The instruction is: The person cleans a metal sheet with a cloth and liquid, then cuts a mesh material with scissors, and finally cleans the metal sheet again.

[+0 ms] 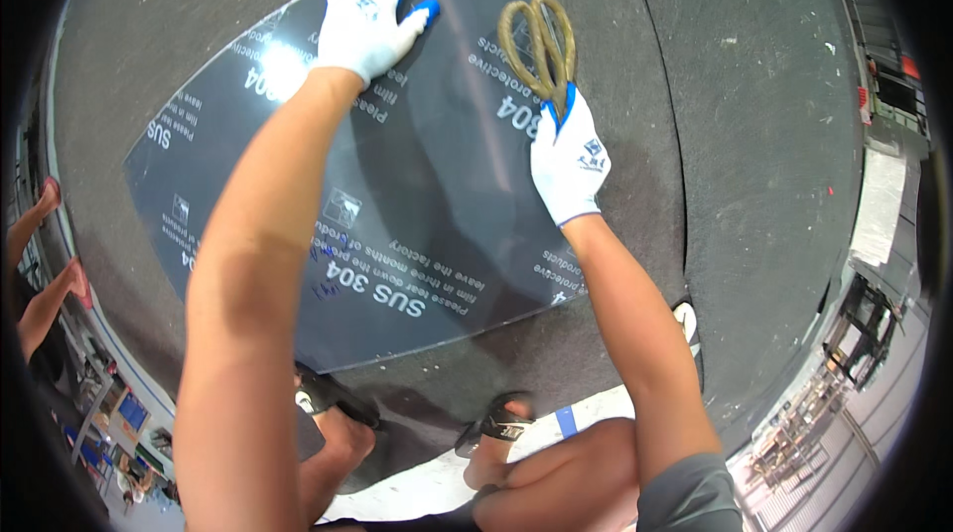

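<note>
A dark grey film-covered metal sheet (pixel 427 195) with white printing lies on the dark mat in front of me. My left hand (pixel 369 24), in a white glove with blue fingertips, rests flat on its far part with the fingers spread. In a matching glove, my right hand (pixel 574 157) is closed at the sheet's right edge around a pair of scissors (pixel 541 46). Their two long brown looped handles point away from me. The blades are hidden by the hand. Blue handwriting marks the near part of the sheet.
A dark mat (pixel 754 185) spreads around the sheet, with a seam running down right of it. My sandalled feet (pixel 501 423) are at the near edge. Another person's legs (pixel 50 304) show at far left. Racks and equipment (pixel 859 333) stand at the right rim.
</note>
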Action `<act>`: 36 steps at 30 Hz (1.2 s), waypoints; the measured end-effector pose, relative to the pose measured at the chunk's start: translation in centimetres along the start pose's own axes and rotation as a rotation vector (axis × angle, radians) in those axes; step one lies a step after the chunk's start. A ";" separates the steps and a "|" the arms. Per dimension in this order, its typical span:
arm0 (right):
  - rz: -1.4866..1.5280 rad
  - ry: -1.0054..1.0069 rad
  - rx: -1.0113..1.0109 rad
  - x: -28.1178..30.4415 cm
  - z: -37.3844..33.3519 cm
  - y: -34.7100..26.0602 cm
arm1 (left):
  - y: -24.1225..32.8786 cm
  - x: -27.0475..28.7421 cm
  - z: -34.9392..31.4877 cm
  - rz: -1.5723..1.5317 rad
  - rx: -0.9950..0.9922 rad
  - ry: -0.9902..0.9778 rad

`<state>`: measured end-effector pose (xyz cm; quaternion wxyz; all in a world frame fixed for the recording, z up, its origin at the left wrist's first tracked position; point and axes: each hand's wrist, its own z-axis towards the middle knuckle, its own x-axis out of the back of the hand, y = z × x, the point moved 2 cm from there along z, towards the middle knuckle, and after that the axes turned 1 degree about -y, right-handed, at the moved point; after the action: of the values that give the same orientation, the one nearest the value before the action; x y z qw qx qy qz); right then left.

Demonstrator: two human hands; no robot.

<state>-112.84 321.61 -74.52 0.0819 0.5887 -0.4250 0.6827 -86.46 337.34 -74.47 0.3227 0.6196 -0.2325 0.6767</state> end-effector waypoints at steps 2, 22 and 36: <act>0.038 -0.077 -0.084 0.8 1.4 -0.8 | 0.0 -0.8 -0.3 0.069 0.043 0.007; -0.058 0.073 0.049 -0.9 14.4 -9.2 | 0.0 -1.3 -0.7 -0.093 0.019 0.101; 0.239 -0.269 0.475 -5.1 -2.6 -31.8 | -17.8 7.2 -22.4 -0.233 0.022 -0.069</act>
<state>-93.76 345.26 -63.41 -0.1963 0.6223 -0.3268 0.6837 -89.16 366.61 -71.70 0.3841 0.6689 -0.1626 0.6153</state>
